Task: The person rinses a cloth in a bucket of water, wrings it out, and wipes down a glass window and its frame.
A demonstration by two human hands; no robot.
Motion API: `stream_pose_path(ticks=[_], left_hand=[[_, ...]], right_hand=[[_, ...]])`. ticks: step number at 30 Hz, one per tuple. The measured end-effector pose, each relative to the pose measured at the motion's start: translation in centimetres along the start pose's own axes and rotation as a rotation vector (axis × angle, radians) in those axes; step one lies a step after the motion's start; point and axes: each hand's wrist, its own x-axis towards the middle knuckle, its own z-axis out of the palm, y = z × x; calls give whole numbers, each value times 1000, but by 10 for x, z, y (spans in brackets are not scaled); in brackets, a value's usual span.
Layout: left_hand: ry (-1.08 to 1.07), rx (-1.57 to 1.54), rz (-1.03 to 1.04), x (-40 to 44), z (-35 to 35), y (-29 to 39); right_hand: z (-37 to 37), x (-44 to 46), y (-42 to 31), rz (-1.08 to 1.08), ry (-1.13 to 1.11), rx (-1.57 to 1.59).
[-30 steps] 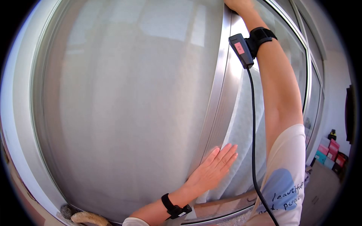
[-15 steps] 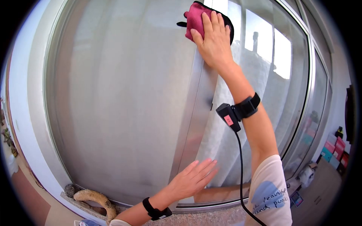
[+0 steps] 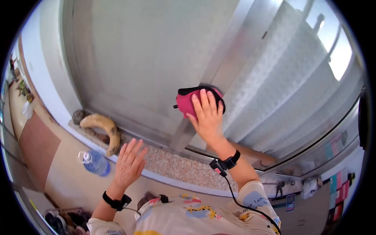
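Observation:
My right hand [image 3: 210, 122] lies with its fingers spread over a crimson cloth with black edging [image 3: 185, 102], holding it against the metal window frame [image 3: 231, 58]. Part of the cloth is hidden under the palm and fingers. A frosted pane [image 3: 145, 55] is to the left of the frame strip. Lower down, my left hand [image 3: 131, 162] is open and holds nothing, its fingers stretched out near the speckled stone sill [image 3: 168, 162]. A strap with a small black device [image 3: 223, 162] and a cable is on my right wrist; my left wrist wears a black band [image 3: 113, 200].
A curved tan object, perhaps a dried gourd [image 3: 105, 124], rests at the sill's left end beside a dark round lump [image 3: 78, 116]. A large plastic bottle [image 3: 94, 162] stands on the floor below. Keys [image 3: 279, 188] hang at the right, near colourful boxes [image 3: 340, 192].
My right hand has brought the cloth down along the window frame from high up. My left hand has moved left and down, still open. The view has tilted downward.

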Motion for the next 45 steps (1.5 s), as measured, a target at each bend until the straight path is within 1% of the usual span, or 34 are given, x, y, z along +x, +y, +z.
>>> stream_pose_path(ticks=[2, 3, 5, 7, 8, 9, 11, 16, 18, 20, 23, 24, 25, 27, 29, 31, 33, 35, 37, 38, 39, 40, 41, 43, 44, 45], left_hand=[[-77, 55, -106, -47, 4, -16], [-108, 83, -167, -63, 3, -19], [-179, 144, -245, -83, -6, -21], [-177, 177, -265, -90, -12, -22], [-211, 180, -280, -90, -14, -21], [-202, 179, -283, -87, -16, -22], [-209, 177, -268, -82, -14, -25], [-296, 165, -210, -69, 0, -58], [-324, 163, -162, -59, 10, -83], [-350, 147, -110, -47, 20, -110], [-361, 114, -26, -31, 35, -150], [-351, 106, 41, -27, 41, -163], [-340, 99, 105, -23, 47, -175], [-321, 62, 142, -13, 54, -201], [-324, 25, 156, -3, 60, -220], [-298, -49, 200, 2, 66, -236], [-350, -107, 247, 11, 64, -237], [-329, -156, 225, 11, 61, -237], [-329, -202, 235, 8, 50, -237], [-306, -226, 200, 4, 45, -237], [-284, -262, 172, 1, 42, -236], [-290, -243, 169, -1, 37, -236], [-291, -221, 165, -5, 30, -236], [-313, -197, 118, -15, 18, -240], [-312, -212, 126, -24, 14, -243], [-326, -167, 82, -34, 10, -247]], right_hand=[[3, -5, 6, -64, -36, 13], [1, 0, 11, -60, -8, 9], [-15, 30, 20, 1, 138, -7], [-28, 64, 40, 45, 364, -29], [-34, 82, 50, 68, 476, -36], [-33, 88, 59, 95, 523, -54], [-28, 86, 47, 141, 514, -48], [26, 13, -5, 220, 325, -29], [44, -23, -23, 236, 191, -41], [60, -58, -44, 233, 3, -38], [83, -96, -78, 234, -90, -50], [87, -105, -87, 245, -101, -57], [86, -113, -96, 276, -154, -69], [84, -117, -121, 317, -216, -87], [72, -120, -148, 500, -374, 187], [75, -142, -192, 1027, -428, 502], [90, -182, -216, 1370, -674, 476], [105, -174, -249, 1468, -474, 598], [134, -140, -275, 1637, -400, 843], [145, -105, -286, 1796, -252, 1159], [175, -101, -297, 1758, -268, 1250], [183, -64, -301, 1838, -290, 1324], [198, -46, -303, 1846, -346, 1241], [235, -38, -313, 2078, -143, 1544], [246, -34, -315, 2171, -130, 1592], [249, -31, -315, 2263, -123, 1651]])
